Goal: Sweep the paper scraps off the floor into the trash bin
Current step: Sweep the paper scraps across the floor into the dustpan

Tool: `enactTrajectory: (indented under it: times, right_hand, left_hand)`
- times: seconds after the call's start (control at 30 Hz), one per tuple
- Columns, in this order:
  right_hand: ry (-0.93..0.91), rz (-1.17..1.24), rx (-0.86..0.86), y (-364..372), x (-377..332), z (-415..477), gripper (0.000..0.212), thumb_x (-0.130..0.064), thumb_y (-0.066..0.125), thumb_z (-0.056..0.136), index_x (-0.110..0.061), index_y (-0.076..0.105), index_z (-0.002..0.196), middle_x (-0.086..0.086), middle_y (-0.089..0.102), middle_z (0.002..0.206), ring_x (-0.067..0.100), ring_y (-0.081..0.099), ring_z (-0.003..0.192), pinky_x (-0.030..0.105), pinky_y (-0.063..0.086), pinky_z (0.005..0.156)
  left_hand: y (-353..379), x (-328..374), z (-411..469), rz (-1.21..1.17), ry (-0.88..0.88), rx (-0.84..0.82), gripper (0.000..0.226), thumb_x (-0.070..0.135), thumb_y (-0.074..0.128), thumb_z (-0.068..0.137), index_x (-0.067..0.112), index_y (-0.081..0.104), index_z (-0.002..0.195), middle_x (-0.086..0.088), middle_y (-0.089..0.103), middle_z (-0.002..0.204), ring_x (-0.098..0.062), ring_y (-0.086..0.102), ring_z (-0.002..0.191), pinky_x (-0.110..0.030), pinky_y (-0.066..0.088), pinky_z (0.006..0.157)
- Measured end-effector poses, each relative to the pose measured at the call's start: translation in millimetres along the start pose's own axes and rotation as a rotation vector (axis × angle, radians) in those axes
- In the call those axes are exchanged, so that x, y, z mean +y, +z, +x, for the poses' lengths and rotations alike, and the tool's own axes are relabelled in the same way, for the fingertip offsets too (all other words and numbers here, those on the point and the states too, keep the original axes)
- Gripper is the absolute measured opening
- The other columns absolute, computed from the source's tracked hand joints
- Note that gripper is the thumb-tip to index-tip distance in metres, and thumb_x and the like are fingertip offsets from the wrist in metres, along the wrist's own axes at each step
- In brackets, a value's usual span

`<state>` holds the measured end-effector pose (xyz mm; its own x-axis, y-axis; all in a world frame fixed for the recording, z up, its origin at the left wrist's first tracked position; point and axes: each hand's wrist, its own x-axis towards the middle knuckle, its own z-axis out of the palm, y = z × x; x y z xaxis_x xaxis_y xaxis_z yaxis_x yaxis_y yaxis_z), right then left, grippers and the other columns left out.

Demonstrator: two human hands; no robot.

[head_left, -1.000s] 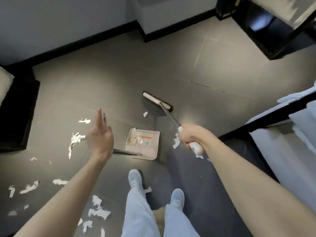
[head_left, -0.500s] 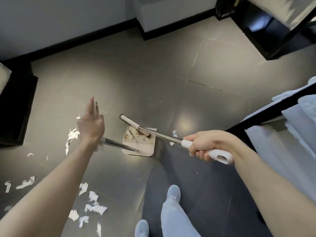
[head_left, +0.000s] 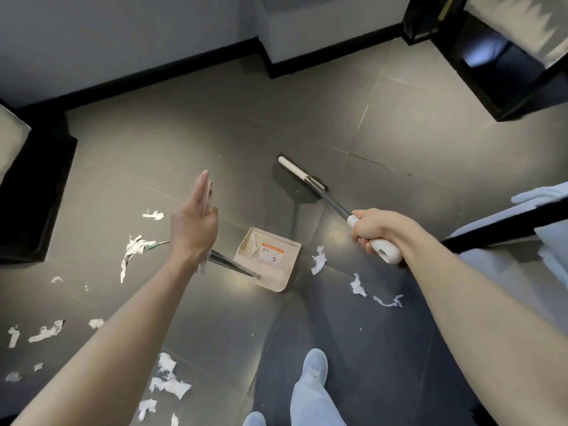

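A beige dustpan (head_left: 266, 260) lies on the grey tiled floor with a few scraps in it. Its metal handle (head_left: 233, 265) slants up to my left hand (head_left: 192, 229), whose fingers are straight; the handle's top is hidden behind the palm and wrist. My right hand (head_left: 373, 230) grips the white grip of the broom (head_left: 335, 207). The broom head (head_left: 302, 176) rests on the floor beyond the dustpan, apart from it. White paper scraps lie left of the pan (head_left: 135, 247), right of it (head_left: 318, 261) and near my feet (head_left: 169, 384). No trash bin shows.
Black furniture (head_left: 33, 192) stands at the left, a black-framed piece (head_left: 507, 66) at the upper right. White bedding on a dark frame (head_left: 534, 198) borders the right side. A wall with black skirting (head_left: 159, 78) runs along the back. My feet (head_left: 313, 367) are near the bottom.
The broom head has swung from over the dustpan back out to the floor beyond it. My right hand drew in and rose. My left hand stayed at the dustpan handle.
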<state>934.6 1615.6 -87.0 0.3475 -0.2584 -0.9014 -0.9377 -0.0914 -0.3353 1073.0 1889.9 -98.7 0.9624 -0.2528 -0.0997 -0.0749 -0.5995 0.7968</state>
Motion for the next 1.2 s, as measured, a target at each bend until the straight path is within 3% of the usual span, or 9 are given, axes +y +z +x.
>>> enactTrajectory:
  times: [0.17,0.27,0.33,0.43,0.57,0.63,0.8,1.07,1.2]
  right_hand:
    - [0.100,-0.056,-0.155,9,10,7,0.061,-0.002,0.050,0.091,-0.037,0.033,0.138,-0.001,0.040,0.049,0.009,0.033,0.041,0.019,0.031,0.043]
    - [0.172,0.007,-0.239,25,25,-14,0.057,-0.001,0.050,0.091,-0.042,0.041,0.129,-0.004,0.039,0.043,0.006,0.032,0.037,0.016,0.031,0.039]
    - [0.209,0.068,-0.290,36,36,-37,0.051,0.001,0.047,0.093,-0.043,0.044,0.119,-0.005,0.037,0.041,0.005,0.030,0.033,0.012,0.028,0.034]
    - [0.181,0.111,-0.292,45,54,-67,0.057,0.004,0.043,0.092,-0.036,0.044,0.133,-0.005,0.037,0.044,0.004,0.029,0.034,0.012,0.026,0.034]
    - [0.129,0.217,-0.226,57,79,-103,0.058,0.005,0.044,0.090,-0.028,0.041,0.138,-0.003,0.035,0.049,0.005,0.029,0.036,0.013,0.025,0.033]
    - [0.114,0.289,-0.162,69,95,-120,0.063,0.005,0.046,0.089,-0.033,0.040,0.140,-0.002,0.037,0.046,0.005,0.031,0.035,0.014,0.028,0.032]
    - [0.086,0.356,0.014,102,129,-141,0.075,0.003,0.048,0.088,-0.041,0.030,0.145,-0.002,0.042,0.042,0.006,0.035,0.036,0.016,0.032,0.034]
    - [0.164,0.444,0.034,166,149,-129,0.073,0.004,0.043,0.090,-0.037,0.026,0.148,-0.001,0.042,0.047,0.008,0.032,0.042,0.015,0.030,0.035]
    - [0.228,0.446,-0.054,204,168,-146,0.069,0.000,0.045,0.089,-0.040,0.034,0.144,-0.001,0.047,0.049,0.006,0.033,0.041,0.015,0.031,0.037]
  left_hand:
    - [-6,-1,8,0.104,0.015,0.021,0.063,0.005,0.054,0.091,0.034,0.038,0.144,0.011,0.052,0.138,-0.003,0.049,0.125,-0.011,0.031,0.097]
    - [-7,1,9,0.113,0.007,0.025,0.063,0.006,0.054,0.091,0.033,0.038,0.145,0.009,0.052,0.139,-0.010,0.050,0.126,-0.016,0.034,0.100]
    - [-5,3,9,0.114,0.019,0.007,0.062,0.005,0.054,0.091,0.031,0.038,0.145,0.008,0.051,0.140,-0.010,0.048,0.128,-0.014,0.032,0.100]
    - [-9,-1,2,0.127,0.047,-0.022,0.062,0.006,0.054,0.091,0.031,0.037,0.145,0.006,0.049,0.142,-0.011,0.047,0.126,-0.004,0.028,0.092]
    - [-27,-12,-16,0.143,0.069,-0.200,0.067,0.014,0.055,0.092,0.052,0.026,0.140,0.002,0.048,0.144,-0.030,0.058,0.114,-0.043,0.050,0.094]
    - [-36,-19,-34,0.151,0.113,-0.278,0.072,0.012,0.056,0.091,0.058,0.023,0.135,-0.005,0.049,0.142,-0.032,0.056,0.117,-0.048,0.050,0.093]
    - [-54,-43,-81,0.076,0.229,-0.378,0.071,0.003,0.055,0.090,0.051,0.032,0.136,-0.002,0.052,0.137,-0.021,0.051,0.125,-0.026,0.036,0.101]
    - [-52,-40,-117,0.151,0.268,-0.321,0.052,0.006,0.057,0.088,0.032,0.049,0.132,0.002,0.061,0.100,-0.017,0.051,0.073,-0.010,0.031,0.063]
    - [-45,-28,-117,0.122,0.273,-0.366,0.048,0.005,0.055,0.089,0.031,0.050,0.128,0.000,0.059,0.094,-0.016,0.050,0.065,-0.013,0.038,0.063]
